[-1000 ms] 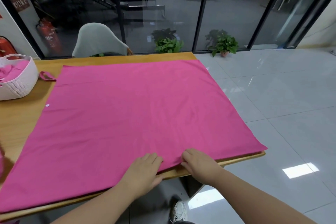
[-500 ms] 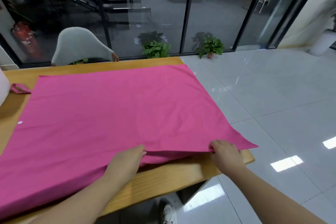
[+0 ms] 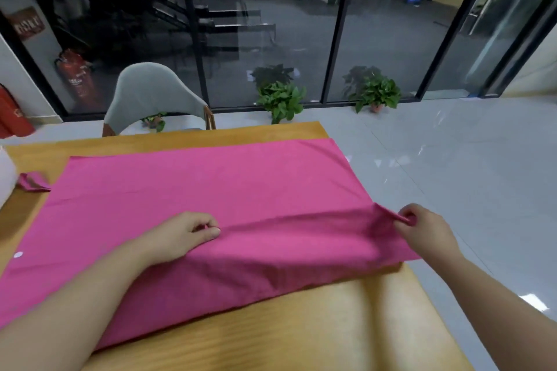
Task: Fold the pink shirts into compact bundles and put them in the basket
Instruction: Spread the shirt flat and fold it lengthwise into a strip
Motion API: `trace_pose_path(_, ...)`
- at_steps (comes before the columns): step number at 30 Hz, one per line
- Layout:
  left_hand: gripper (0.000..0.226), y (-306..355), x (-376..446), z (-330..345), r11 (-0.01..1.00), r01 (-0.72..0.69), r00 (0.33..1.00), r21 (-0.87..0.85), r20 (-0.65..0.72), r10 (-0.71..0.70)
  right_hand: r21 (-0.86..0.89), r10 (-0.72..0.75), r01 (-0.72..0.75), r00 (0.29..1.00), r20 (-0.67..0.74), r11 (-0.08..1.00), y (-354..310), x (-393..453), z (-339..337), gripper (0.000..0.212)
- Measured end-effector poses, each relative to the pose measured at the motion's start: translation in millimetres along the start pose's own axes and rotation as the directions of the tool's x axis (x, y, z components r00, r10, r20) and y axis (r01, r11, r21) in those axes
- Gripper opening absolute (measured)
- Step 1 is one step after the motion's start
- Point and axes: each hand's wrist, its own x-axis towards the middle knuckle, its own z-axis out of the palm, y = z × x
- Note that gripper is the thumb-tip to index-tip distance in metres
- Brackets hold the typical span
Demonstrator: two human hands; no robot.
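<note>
While a large bright pink cotton shirt (image 3: 187,190) lies spread flat over most of the light wooden counter (image 3: 301,325), its near edge is raised and turned over toward the far side, making a soft rounded fold between the two hands. On the left, the left hand (image 3: 184,235) sits on the cloth with its fingers (image 3: 211,232) curled, thumb and forefinger pinching the lifted edge. At the counter's right edge, the right hand (image 3: 422,229) pinches the shirt's near right corner between curled fingers (image 3: 405,215), so the fabric is drawn taut between the two grips. A small white tag or button (image 3: 18,254) shows on the shirt near the left side. Just beyond the shirt's far left corner lies a small pink strip of cloth (image 3: 31,182), beside the white rim of a basket (image 3: 4,178) that is mostly out of view. Behind the counter stands a grey shell chair (image 3: 150,93), and two green potted plants (image 3: 281,99) sit on the floor against the glass wall.
</note>
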Motion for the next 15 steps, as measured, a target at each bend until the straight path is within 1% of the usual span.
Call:
trace_pose_path(2,0.018,1.7,20.0,-27.9,0.999,0.014,0.995,-0.036,0.100,-0.010,0.135,-0.008,0.008,1.000,-0.001,0.991,-14.0,34.1,1.3,0.005)
trace_pose_path(3,0.019,3.3,31.0,-42.6,0.998,0.030,0.992,-0.049,0.126,-0.023,0.200,-0.012,0.013,1.000,-0.004,0.980,-22.0,52.8,4.0,0.004)
trace_pose_path(4,0.019,2.5,44.3,-56.0,0.998,0.043,0.992,-0.052,0.124,-0.037,0.252,-0.016,0.018,1.000,-0.013,0.968,-30.6,71.4,7.4,0.002)
trace_pose_path(5,0.018,-0.1,59.8,-68.1,0.997,0.056,0.995,-0.053,0.091,-0.051,0.285,-0.016,0.023,0.999,-0.028,0.958,-38.9,90.4,12.2,0.003)
trace_pose_path(6,0.017,-6.6,77.7,-77.5,0.998,0.060,0.998,-0.034,0.020,-0.059,0.301,-0.019,0.031,0.999,-0.045,0.953,-45.7,109.0,19.6,0.006)
trace_pose_path(7,0.015,-14.2,95.2,-83.8,0.997,0.075,0.993,0.004,-0.087,-0.074,0.303,-0.022,0.038,0.998,-0.056,0.952,-50.5,125.9,29.0,0.009)
trace_pose_path(8,0.011,-24.0,111.5,-85.8,0.990,0.120,0.972,0.078,-0.210,-0.102,0.295,-0.014,0.032,0.998,-0.065,0.955,-54.1,140.0,40.1,0.012)
trace_pose_path(9,0.009,-32.8,126.1,-83.3,0.963,0.196,0.937,0.184,-0.325,-0.129,0.291,0.009,0.008,0.998,-0.060,0.957,-56.3,152.1,52.0,0.017)
trace_pose_path(10,0.020,-41.6,137.2,-75.7,0.900,0.299,0.891,0.318,-0.431,-0.144,0.288,0.040,-0.026,0.998,-0.042,0.957,-57.4,162.5,64.9,0.023)
trace_pose_path(11,0.031,-49.1,144.3,-62.9,0.821,0.380,0.855,0.427,-0.501,-0.136,0.265,0.066,-0.057,0.998,-0.025,0.963,-57.1,168.8,76.5,0.031)
trace_pose_path(12,0.040,-52.2,146.4,-48.8,0.773,0.403,0.831,0.490,-0.550,-0.085,0.200,0.067,-0.061,0.998,-0.023,0.978,-56.2,170.8,86.4,0.040)
trace_pose_path(13,0.044,-59.6,148.4,-30.1,0.773,0.360,0.830,0.522,-0.558,-0.010,0.107,0.035,-0.032,0.999,-0.027,0.994,-55.0,171.5,101.7,0.046)
trace_pose_path(14,0.043,-57.8,142.2,-13.8,0.794,0.250,0.835,0.555,-0.539,0.114,0.024,-0.048,0.050,0.997,-0.059,0.998,-55.2,163.1,106.8,0.047)
trace_pose_path(15,0.040,-59.5,133.3,5.5,0.790,0.105,0.838,0.604,-0.481,0.257,-0.053,-0.203,0.199,0.976,-0.073,0.978,-54.8,151.5,115.6,0.043)
